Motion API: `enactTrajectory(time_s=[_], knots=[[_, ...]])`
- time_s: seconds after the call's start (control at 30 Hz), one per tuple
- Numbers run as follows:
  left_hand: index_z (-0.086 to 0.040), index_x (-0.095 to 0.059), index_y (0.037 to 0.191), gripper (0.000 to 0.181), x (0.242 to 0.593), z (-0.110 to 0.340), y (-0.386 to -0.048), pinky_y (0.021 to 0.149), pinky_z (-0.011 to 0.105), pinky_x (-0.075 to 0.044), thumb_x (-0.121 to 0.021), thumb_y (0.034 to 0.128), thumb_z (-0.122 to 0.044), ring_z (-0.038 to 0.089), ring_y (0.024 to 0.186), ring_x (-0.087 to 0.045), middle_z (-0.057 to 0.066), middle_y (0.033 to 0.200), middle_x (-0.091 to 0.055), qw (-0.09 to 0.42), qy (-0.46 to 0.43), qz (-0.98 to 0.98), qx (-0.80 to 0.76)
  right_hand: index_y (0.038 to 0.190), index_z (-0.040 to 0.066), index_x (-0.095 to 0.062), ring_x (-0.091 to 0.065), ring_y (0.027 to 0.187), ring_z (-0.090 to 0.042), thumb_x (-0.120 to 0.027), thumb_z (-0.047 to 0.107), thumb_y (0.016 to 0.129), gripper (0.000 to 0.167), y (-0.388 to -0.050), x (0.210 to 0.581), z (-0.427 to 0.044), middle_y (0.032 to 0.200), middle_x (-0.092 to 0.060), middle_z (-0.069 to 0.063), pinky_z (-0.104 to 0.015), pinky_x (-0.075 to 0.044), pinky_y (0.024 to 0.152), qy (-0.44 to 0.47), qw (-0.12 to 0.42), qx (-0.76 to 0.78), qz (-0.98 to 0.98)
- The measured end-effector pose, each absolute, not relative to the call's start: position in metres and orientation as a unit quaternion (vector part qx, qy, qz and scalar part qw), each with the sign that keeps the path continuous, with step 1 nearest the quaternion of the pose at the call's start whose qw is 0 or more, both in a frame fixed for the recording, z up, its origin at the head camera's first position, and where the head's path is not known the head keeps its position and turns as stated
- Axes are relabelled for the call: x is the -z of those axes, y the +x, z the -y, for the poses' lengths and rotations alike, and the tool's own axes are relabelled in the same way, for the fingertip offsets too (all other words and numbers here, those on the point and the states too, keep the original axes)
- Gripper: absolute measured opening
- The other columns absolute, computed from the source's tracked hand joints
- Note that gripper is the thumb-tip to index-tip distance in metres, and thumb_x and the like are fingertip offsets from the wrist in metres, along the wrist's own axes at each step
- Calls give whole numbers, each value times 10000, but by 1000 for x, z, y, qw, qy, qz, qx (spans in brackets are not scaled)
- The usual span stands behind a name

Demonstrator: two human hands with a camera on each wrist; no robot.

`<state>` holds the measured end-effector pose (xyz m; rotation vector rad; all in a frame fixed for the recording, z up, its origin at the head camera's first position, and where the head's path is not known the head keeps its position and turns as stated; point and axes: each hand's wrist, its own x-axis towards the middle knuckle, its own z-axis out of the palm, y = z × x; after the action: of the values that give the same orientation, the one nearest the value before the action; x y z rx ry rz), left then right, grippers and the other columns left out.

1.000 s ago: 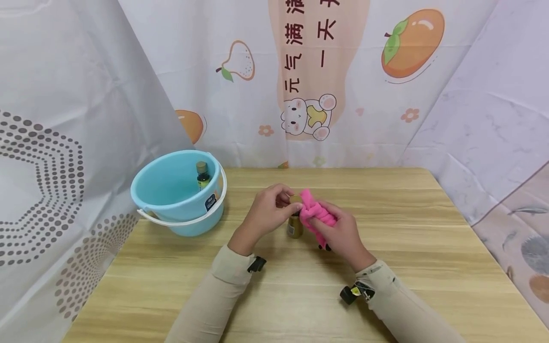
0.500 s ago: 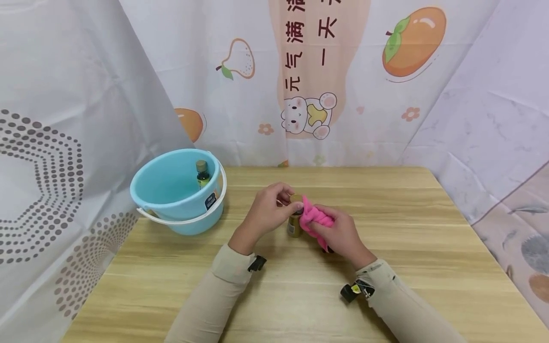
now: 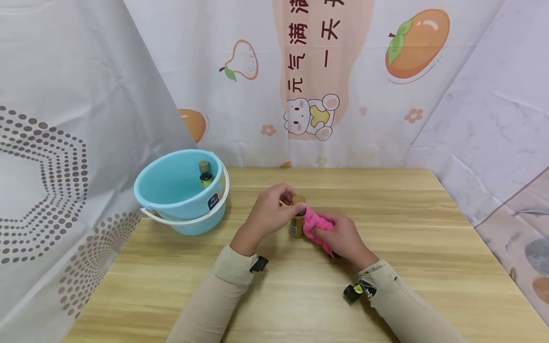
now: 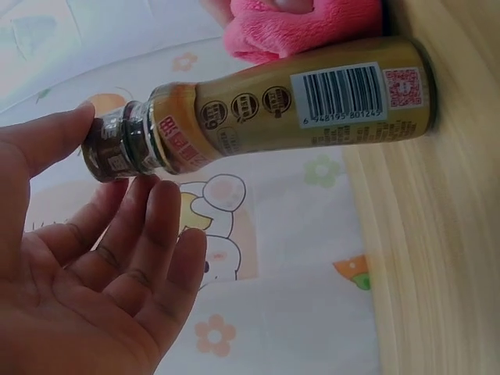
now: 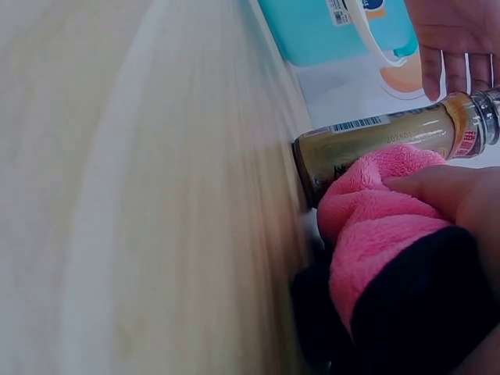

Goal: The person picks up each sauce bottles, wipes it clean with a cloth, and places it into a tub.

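A gold-labelled bottle with a gold cap stands upright on the table. My left hand pinches its cap between thumb and fingertips, the other fingers loosely bent below it in the left wrist view. In my right hand is a bunched pink fluffy cloth, which lies against the bottle's right side. A black part of the cloth hangs below my thumb in the right wrist view. The barcode on the bottle shows; the side under the cloth is hidden.
To the left stands a light blue bucket with a white handle. Inside it is a dark bottle with a gold-brown cap. A printed curtain hangs behind the wooden table.
The pink cloth has moved from beside the bottle's neck down along its right side, with my right hand. My left hand stays at the cap. The head view has shifted slightly.
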<state>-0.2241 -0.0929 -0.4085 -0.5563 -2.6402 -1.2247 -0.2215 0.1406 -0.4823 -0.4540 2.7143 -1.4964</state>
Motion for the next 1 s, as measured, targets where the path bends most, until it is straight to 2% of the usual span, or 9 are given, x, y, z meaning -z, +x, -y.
enactTrajectory(time_s=[0.1,0.2,0.33,0.47,0.6,0.73,0.8,1.0], knots=[[-165,-650,1265,491,406,94,-224,875,377,-582,-751,926,-506,125,1001,-660,-48,1072,-666,95,-190,892,399,1285,318,-729,-644,735,-176,-831,275,888,412,-223,482,-141,993,-743,-1,-312,-572,623,-140,10,477,-868],[-157,-639,1345,503,404,97,-224,904,389,-582,-746,947,-446,134,1045,-658,0,1151,-683,106,-210,890,391,1287,313,-730,-636,706,-173,-835,278,884,418,-223,481,-141,971,-741,-11,-314,-565,599,-133,15,476,-869],[-146,-707,1287,365,403,98,-223,934,379,-571,-728,974,-334,126,1068,-651,-3,1176,-706,108,-241,884,385,1298,262,-731,-631,746,-170,-840,279,878,435,-222,482,-141,992,-744,-16,-312,-562,635,-128,16,468,-874],[-147,-746,1216,283,405,96,-223,938,395,-575,-721,981,-301,115,1052,-648,-48,1140,-714,103,-248,881,390,1297,249,-728,-643,797,-180,-837,279,878,434,-220,482,-140,1020,-734,-14,-324,-577,672,-129,8,474,-871],[-137,-750,1195,277,406,97,-224,925,433,-589,-738,972,-301,128,1035,-653,-38,1127,-722,99,-242,878,401,1279,242,-733,-659,754,-190,-836,281,877,416,-218,480,-139,986,-720,-30,-335,-591,628,-129,-2,495,-859],[-133,-747,1211,301,404,97,-223,907,375,-593,-743,970,-313,121,1030,-663,-36,1145,-726,96,-237,883,393,1258,246,-740,-651,642,-197,-840,256,874,397,-215,475,-137,897,-716,-46,-339,-576,536,-132,-22,516,-846],[-131,-746,1217,308,404,97,-223,899,350,-591,-744,970,-315,119,1028,-667,-32,1150,-727,96,-235,885,391,1260,248,-741,-646,650,-190,-844,250,872,402,-214,471,-136,902,-724,-39,-326,-575,539,-134,-35,522,-842],[-140,-752,1205,293,403,97,-222,888,322,-590,-752,965,-307,113,1023,-673,-30,1144,-731,96,-234,883,396,1257,158,-742,-660,762,-196,-847,197,869,404,-210,461,-135,994,-756,-63,-285,-592,616,-144,-70,536,-829]])
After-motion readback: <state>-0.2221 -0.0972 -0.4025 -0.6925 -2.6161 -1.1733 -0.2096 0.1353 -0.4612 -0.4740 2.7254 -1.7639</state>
